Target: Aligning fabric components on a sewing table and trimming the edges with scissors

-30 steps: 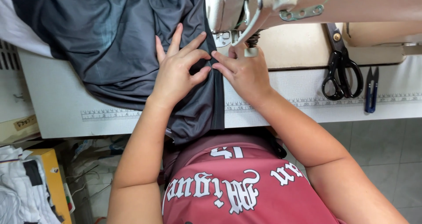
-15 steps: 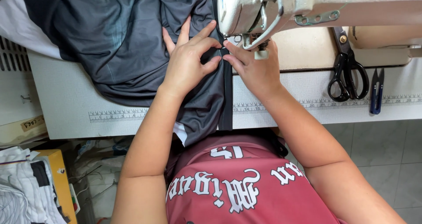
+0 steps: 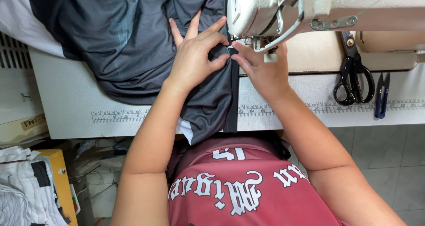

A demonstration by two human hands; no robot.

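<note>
1. the dark grey, slightly shiny knit garment is heaped across the white worktop, with one end hanging over the front edge toward the lap. that hanging weight could drag the seam off line at the needle.
2. the cream metal sewing machine head sits right over the fingertips, and the needle area is partly hidden. i judge a finger could slip under the foot.
3. the left hand lies flat with fingers spread wide, pressing the cloth. uneven pressure could pucker the fabric.
4. the right hand has its fingers drawn narrow, pinching the folded black edge strip just before the foot. if the pinch loosens, the fold could open.
5. the black-handled steel scissors and small blue thread snips lie near the right arm, and an elbow could knock them off.
</note>
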